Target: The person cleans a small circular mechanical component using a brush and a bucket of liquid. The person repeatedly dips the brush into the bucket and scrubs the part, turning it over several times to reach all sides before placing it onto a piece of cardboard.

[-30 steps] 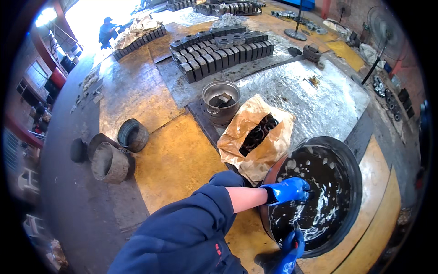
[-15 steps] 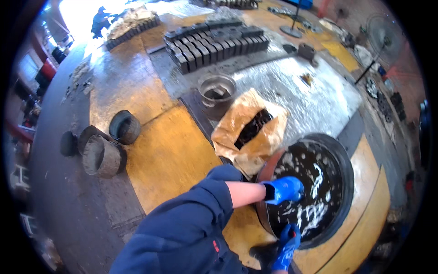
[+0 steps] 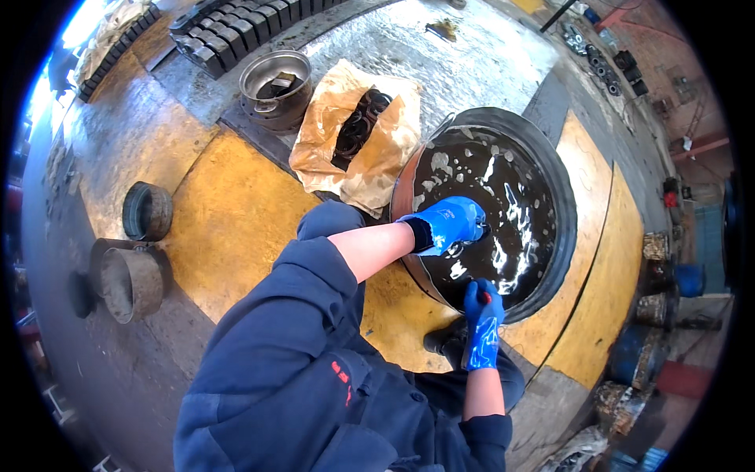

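A person in dark blue work clothes bends over a round black basin [image 3: 562,236] filled with dark, glossy liquid, right of the frame's centre, set on a floor painted yellow and grey. The left hand [image 3: 450,223], in a bright blue rubber glove, reaches across the basin's near rim with its fingertips at the liquid's surface; whether the fingers are closed around anything cannot be told, since their tips are hidden against the dark fluid. The right hand [image 3: 482,318], also in a blue glove, sits at the basin's lower edge, its fingers curled around a small object with a red tip [image 3: 485,296], too small to identify.

Just beyond the basin, in the upper centre of the frame, a crumpled sheet of brown waxed paper [image 3: 377,149] lies open on the floor with a cluster of black rings [image 3: 358,126] resting on it. Beside the paper, further up and left, stands a dented round metal pot [image 3: 275,86] holding a dark block. A row of dark grey metal blocks [image 3: 236,31] runs along the top edge. At the left of the frame, well apart from the hands, sit a rusty ring-shaped casting [image 3: 147,211] and a worn metal bucket [image 3: 130,282] tipped on its side.
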`<action>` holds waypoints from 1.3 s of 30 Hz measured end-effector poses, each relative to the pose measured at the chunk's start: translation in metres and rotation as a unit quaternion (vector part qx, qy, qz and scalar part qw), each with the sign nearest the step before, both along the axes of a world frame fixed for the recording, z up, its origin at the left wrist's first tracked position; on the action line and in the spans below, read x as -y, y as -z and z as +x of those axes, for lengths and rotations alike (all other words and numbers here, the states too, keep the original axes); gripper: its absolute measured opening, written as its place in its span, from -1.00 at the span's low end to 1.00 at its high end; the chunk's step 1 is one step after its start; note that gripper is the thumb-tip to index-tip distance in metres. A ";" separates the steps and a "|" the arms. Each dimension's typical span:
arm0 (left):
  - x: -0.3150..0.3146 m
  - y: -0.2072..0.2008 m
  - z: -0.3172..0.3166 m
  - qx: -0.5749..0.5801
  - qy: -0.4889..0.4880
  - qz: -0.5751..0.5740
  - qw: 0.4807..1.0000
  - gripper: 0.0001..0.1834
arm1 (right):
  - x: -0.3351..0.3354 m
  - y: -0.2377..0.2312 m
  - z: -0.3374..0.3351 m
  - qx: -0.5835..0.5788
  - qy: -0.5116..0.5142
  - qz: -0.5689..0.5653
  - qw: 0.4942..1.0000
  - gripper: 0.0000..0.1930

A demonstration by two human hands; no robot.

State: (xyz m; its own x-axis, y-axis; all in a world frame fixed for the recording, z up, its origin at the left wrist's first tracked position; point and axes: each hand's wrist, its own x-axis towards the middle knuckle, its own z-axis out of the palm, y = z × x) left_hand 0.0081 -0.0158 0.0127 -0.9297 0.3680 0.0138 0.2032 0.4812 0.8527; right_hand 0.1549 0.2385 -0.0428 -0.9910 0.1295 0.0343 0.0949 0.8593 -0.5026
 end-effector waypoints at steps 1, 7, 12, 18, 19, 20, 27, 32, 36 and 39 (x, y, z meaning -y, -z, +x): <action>0.002 -0.006 -0.001 0.019 -0.001 -0.001 1.000 -0.73 | 0.000 -0.001 0.001 -0.008 -0.006 -0.010 1.000 -0.76; 0.060 -0.046 -0.029 -0.047 -0.127 0.146 0.980 -0.54 | -0.002 0.009 -0.001 -0.024 0.001 0.041 0.999 -0.73; 0.152 -0.068 -0.061 -0.091 -0.252 0.094 0.959 -0.50 | 0.009 -0.008 -0.001 -0.046 -0.010 0.040 0.998 -0.79; 0.225 -0.031 -0.129 -0.101 -0.292 -0.036 0.950 -0.57 | 0.016 -0.017 -0.001 -0.022 0.003 0.043 0.999 -0.85; 0.225 -0.023 -0.135 -0.071 -0.310 -0.049 0.947 -0.53 | 0.015 -0.018 0.002 -0.051 -0.001 0.031 0.998 -0.85; 0.238 -0.006 -0.142 -0.077 -0.319 -0.094 0.940 -0.51 | 0.018 -0.023 0.000 -0.038 0.000 0.032 0.999 -0.84; 0.284 0.029 -0.142 -0.060 -0.261 -0.169 0.948 -0.55 | 0.019 -0.024 0.001 -0.018 0.003 0.050 0.999 -0.85; 0.180 -0.061 -0.101 0.038 -0.183 0.024 0.982 -0.65 | 0.008 -0.012 0.006 -0.067 0.000 0.034 0.997 -0.85; 0.100 -0.090 -0.082 0.134 -0.016 -0.033 0.990 -0.45 | 0.011 -0.009 -0.001 0.011 0.003 0.053 0.999 -0.78; 0.031 -0.056 -0.068 0.208 0.104 -0.078 0.969 -0.19 | 0.005 -0.008 0.001 0.051 0.011 0.072 0.996 -0.74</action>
State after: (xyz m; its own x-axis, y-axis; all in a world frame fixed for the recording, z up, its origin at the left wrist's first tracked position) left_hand -0.0602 -0.0466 0.0689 -0.7488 0.5146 -0.4178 -0.0365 0.5973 0.8012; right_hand 0.1557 0.2338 -0.0352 -0.9873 0.1518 -0.0470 0.1585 0.9188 -0.3616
